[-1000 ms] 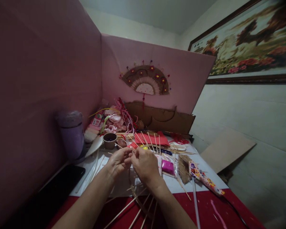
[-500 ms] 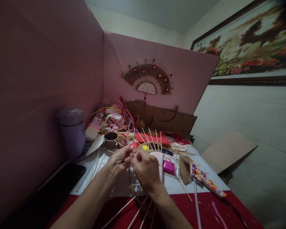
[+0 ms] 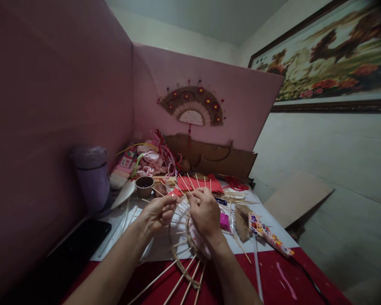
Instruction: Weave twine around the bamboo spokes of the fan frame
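Observation:
A half-round fan frame of thin wooden sticks [image 3: 181,284] stands between my hands, with a brown twine-wrapped band [image 3: 177,256] curving across the sticks. My left hand [image 3: 160,212] pinches the frame at its upper left, fingertips closed by the band. My right hand [image 3: 206,214] is closed just to the right, thumb and forefinger pressed together near the upper sticks; what lies in that pinch is too small to make out. Beneath the right hand shows the frame's pale, pink-spotted inner piece [image 3: 200,241], partly covered by the hand.
A black phone [image 3: 82,239], a purple cup [image 3: 93,182] and a small brown bowl [image 3: 144,187] stand at left. Red paper [image 3: 216,183], a magenta packet [image 3: 225,221] and a flower-patterned glue gun [image 3: 268,237] lie to the right. A finished fan [image 3: 190,106] hangs behind.
My right hand has moved right and slightly up, away from my left hand. The fan frame has turned, showing more of its band and lower sticks. My left hand keeps its pinch.

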Demonstrator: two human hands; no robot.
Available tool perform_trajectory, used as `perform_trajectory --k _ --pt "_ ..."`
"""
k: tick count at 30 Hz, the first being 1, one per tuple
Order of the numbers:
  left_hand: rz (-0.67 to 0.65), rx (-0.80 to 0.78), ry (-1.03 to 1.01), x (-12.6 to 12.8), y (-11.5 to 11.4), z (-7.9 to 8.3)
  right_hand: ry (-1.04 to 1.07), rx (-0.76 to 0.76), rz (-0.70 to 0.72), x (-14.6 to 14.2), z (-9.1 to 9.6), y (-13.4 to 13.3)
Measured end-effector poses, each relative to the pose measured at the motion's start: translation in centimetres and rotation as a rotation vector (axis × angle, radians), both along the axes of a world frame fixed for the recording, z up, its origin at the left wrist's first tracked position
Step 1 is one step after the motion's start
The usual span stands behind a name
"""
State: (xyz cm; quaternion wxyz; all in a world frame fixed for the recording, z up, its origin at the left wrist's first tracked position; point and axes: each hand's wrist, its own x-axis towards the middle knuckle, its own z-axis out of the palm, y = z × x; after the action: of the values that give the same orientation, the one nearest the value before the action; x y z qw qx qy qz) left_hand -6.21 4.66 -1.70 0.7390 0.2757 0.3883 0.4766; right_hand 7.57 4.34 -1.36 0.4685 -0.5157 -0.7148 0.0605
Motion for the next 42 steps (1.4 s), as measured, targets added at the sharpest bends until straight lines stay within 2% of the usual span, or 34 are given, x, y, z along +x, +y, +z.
perform_trajectory --k 1,5,8,14,21,26,33,35,40,42 --pt "-0.010 0.007 0.011 0.0 0.0 0.0 -0.011 -0.011 0.019 0.1 0.0 0.5" --pt "-0.018 0.078 0.065 0.0 -0.2 0.1 -0.085 -0.092 0.299 -0.1 -0.4 2.6" --pt "-0.011 0.133 0.121 0.1 -0.3 0.3 -0.128 -0.050 0.370 -0.2 -0.7 3.4" --pt "-0.003 0.177 0.200 0.1 -0.5 0.7 -0.269 0.086 0.327 0.1 -0.3 3.3" --pt "0.071 0.191 0.270 0.6 -0.5 0.7 -0.466 0.163 0.206 -0.6 -0.4 2.9" --pt "0.140 0.164 0.320 1.0 -0.5 0.6 -0.487 0.159 0.116 -0.9 -0.5 2.8" --pt "0.170 0.140 0.390 1.1 -0.7 0.6 -0.461 0.156 0.078 -1.1 -0.4 2.6" --pt "0.159 0.154 0.403 1.0 -0.8 0.6 -0.421 0.139 0.108 -0.8 -0.5 2.9" --pt "0.120 0.198 0.423 0.8 -0.8 0.8 -0.226 0.103 0.340 -0.2 -1.4 3.9" --pt "0.102 0.203 0.424 0.6 -0.8 0.7 -0.183 0.104 0.388 -0.1 -1.7 4.1"
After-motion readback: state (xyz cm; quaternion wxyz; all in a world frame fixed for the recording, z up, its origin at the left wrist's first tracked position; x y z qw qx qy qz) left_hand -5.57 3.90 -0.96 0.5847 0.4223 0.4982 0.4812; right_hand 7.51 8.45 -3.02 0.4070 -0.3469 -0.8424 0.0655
